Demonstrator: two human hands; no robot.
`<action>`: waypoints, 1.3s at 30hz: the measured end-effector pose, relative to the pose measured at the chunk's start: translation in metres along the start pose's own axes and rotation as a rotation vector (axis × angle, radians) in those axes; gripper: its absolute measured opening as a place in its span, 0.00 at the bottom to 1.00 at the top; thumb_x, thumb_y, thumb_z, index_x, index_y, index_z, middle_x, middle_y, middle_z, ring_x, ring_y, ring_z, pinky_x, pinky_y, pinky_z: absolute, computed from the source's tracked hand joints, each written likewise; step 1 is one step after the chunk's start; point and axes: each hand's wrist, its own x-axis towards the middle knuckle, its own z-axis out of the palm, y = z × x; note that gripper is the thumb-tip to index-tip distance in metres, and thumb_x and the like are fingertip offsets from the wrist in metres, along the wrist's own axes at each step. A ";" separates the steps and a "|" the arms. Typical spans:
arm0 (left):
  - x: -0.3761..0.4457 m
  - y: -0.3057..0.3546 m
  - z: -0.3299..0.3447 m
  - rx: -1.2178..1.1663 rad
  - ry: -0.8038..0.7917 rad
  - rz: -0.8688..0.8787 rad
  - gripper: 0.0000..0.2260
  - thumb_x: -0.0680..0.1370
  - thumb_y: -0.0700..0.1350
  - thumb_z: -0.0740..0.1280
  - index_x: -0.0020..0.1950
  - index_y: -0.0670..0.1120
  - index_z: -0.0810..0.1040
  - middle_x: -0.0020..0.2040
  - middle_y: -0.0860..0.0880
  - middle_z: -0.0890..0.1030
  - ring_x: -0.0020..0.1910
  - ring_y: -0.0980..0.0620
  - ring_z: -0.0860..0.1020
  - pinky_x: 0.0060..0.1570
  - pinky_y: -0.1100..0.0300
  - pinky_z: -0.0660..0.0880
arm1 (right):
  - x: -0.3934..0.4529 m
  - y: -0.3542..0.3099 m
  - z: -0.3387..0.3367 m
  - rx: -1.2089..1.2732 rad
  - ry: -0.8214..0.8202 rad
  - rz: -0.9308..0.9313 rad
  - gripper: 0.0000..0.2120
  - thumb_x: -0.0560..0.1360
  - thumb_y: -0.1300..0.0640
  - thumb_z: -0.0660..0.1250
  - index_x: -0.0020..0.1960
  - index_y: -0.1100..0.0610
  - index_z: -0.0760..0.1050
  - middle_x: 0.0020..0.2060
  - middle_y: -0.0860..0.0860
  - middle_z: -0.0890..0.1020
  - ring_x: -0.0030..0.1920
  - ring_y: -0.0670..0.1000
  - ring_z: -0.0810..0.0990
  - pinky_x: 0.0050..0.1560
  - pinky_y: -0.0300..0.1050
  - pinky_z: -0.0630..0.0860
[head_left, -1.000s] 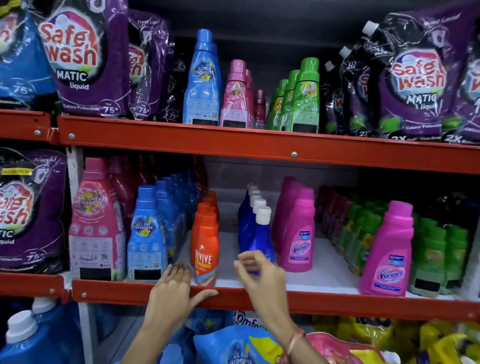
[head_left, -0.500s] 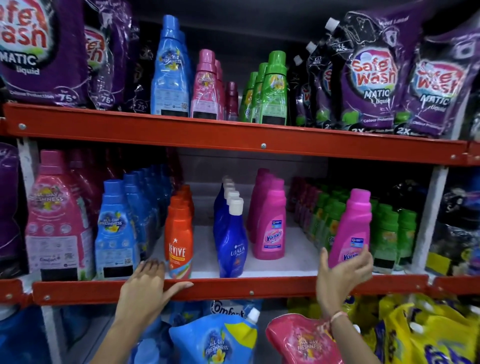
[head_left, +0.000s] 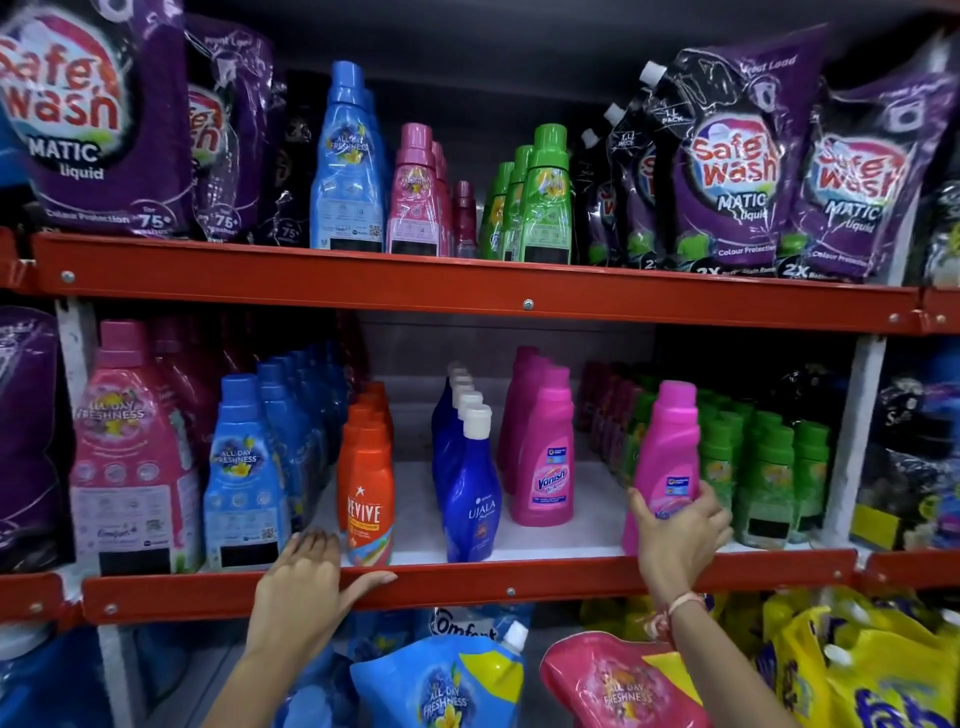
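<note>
A pink Vanish bottle (head_left: 667, 447) stands at the front right of the middle shelf. My right hand (head_left: 675, 535) grips its lower half, thumb on the left side and fingers round the right. My left hand (head_left: 306, 582) rests flat on the red front rail of the middle shelf (head_left: 467, 584), fingers straight and thumb spread along the rail, holding nothing. Just beyond its fingertips stands an orange Revive bottle (head_left: 366, 493). A blue Ujala bottle (head_left: 470, 493) and a second pink Vanish bottle (head_left: 543, 457) head rows in the shelf's middle.
Blue and pink fabric-softener bottles (head_left: 241, 467) fill the shelf's left, green bottles (head_left: 763, 478) its right. The upper shelf (head_left: 467, 286) holds purple Safewash pouches (head_left: 727, 171) and more bottles. Below the rail lie blue (head_left: 441, 680), pink and yellow pouches.
My right hand left the blue bottle, swung right along the shelf and took hold of the pink Vanish bottle. The left hand stayed on the rail. The view shifted right.
</note>
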 end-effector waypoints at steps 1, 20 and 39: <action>0.000 0.000 0.001 -0.004 -0.003 0.000 0.42 0.70 0.74 0.46 0.39 0.37 0.81 0.38 0.40 0.83 0.39 0.43 0.82 0.44 0.52 0.80 | -0.008 -0.002 0.003 0.012 -0.033 -0.023 0.38 0.64 0.54 0.79 0.66 0.68 0.67 0.61 0.69 0.72 0.63 0.67 0.68 0.64 0.58 0.64; -0.004 0.000 0.013 -0.053 -0.005 0.044 0.41 0.71 0.74 0.47 0.46 0.39 0.81 0.43 0.43 0.84 0.46 0.45 0.82 0.56 0.51 0.77 | -0.051 -0.023 0.024 0.043 -0.546 -0.133 0.37 0.66 0.46 0.76 0.66 0.64 0.68 0.62 0.61 0.73 0.60 0.60 0.76 0.58 0.49 0.73; 0.021 0.014 -0.039 -1.418 -0.118 -0.565 0.46 0.67 0.73 0.40 0.59 0.39 0.77 0.47 0.44 0.81 0.46 0.51 0.79 0.50 0.59 0.74 | -0.157 -0.123 0.051 0.468 -1.281 0.420 0.23 0.79 0.42 0.55 0.47 0.61 0.77 0.39 0.53 0.82 0.38 0.47 0.80 0.40 0.37 0.75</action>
